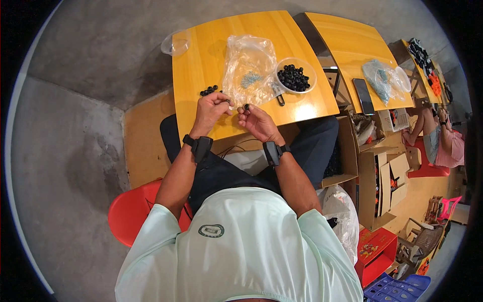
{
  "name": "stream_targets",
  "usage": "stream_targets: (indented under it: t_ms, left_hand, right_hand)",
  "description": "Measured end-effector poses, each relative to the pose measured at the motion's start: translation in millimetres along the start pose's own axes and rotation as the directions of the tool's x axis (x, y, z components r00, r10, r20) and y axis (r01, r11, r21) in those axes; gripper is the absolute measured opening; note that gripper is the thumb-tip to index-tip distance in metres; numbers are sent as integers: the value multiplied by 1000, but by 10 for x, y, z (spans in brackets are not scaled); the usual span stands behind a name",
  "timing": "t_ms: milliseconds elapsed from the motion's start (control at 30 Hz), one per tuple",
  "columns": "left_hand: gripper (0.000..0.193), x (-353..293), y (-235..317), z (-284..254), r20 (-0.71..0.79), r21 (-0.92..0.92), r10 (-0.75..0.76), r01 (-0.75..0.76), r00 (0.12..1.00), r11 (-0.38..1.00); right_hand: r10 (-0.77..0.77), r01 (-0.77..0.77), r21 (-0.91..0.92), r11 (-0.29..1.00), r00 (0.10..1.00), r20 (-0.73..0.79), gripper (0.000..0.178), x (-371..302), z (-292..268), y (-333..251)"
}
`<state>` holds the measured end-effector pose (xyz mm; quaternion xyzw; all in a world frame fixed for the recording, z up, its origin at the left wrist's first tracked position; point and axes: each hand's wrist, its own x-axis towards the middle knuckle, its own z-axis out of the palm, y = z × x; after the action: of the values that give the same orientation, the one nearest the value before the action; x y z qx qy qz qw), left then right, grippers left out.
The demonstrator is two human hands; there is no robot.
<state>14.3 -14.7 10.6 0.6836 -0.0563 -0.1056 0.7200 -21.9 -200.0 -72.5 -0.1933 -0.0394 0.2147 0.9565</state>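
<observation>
Over the near edge of the yellow table (201,60), my left hand (209,113) is closed in a pinch at a small thing too tiny to make out. My right hand (260,123) holds a small black cap-like part (246,106) between thumb and fingers. Just beyond them, a clear plastic bag (241,55) lies flat, with a pile of small silvery pieces (250,79) on or in it. To its right a clear round tub (313,80) holds many black parts (293,78). Several loose black parts (207,91) sit beside my left hand.
A small black tool (280,99) lies below the tub. A clear lid (176,44) overhangs the table's left edge. The second table (347,45) at right bears a phone (363,95) and a bag (376,80). Cardboard boxes (370,186) stand right; another person (445,146) sits far right.
</observation>
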Motion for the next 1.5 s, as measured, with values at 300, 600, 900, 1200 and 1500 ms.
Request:
stream_targets:
  t_ms: [300, 600, 900, 1200, 1500]
  left_hand:
    - [11, -103, -294, 4, 173, 805, 300, -310, 938, 505]
    - [13, -26, -119, 38, 162, 827, 249, -269, 955, 494]
    - [13, 849, -51, 277, 298, 859, 286, -387, 911, 335]
    - [14, 949, -209, 345, 371, 867, 201, -416, 907, 274]
    - [19, 969, -251, 86, 135, 591, 236, -269, 962, 761]
  right_hand:
    - [-11, 10, 29, 1000, 1000, 28, 18, -12, 9, 8]
    - [-40, 32, 173, 984, 998, 39, 19, -53, 35, -58]
    - [-149, 144, 200, 969, 989, 10, 20, -31, -50, -237]
    - [-138, 133, 189, 973, 990, 14, 19, -46, -138, -211]
    - [-133, 131, 162, 978, 991, -2, 20, -35, -113, -183]
